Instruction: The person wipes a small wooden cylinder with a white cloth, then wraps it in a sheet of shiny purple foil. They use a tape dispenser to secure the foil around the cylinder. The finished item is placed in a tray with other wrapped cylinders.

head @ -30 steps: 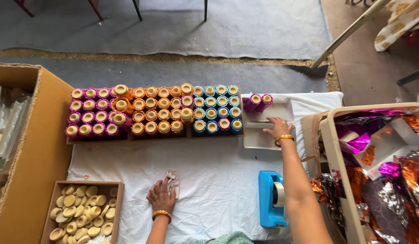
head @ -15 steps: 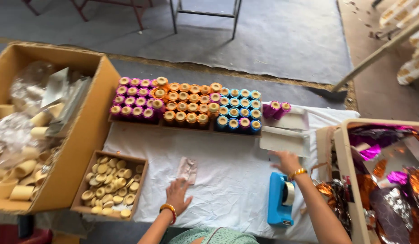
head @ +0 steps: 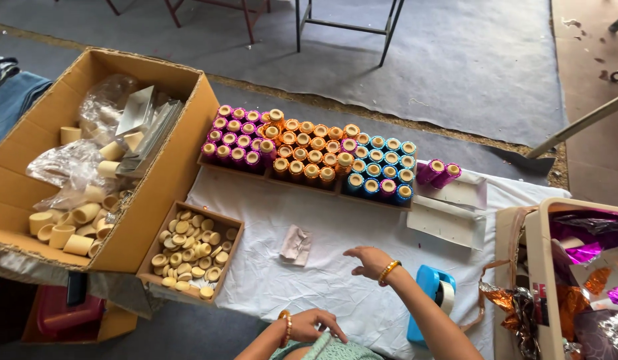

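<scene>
Right hand (head: 370, 260) open, empty, hovering over white cloth (head: 336, 227) | left hand (head: 309, 325) loosely curled, empty, near edge | folded paper scrap (head: 296, 244) mid-cloth, just left of right hand | likely light, flimsy; pinch an edge.

A white cloth (head: 336, 280) is covering the floor, carrying rows of foil-wrapped tubes (head: 309, 155), a small tray of caps (head: 189, 252), and a blue tape dispenser (head: 430, 297).

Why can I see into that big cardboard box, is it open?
Yes, open. The big cardboard box has no lid over it, so the loose cream tubes and crumpled clear plastic bags inside show from above.
</scene>
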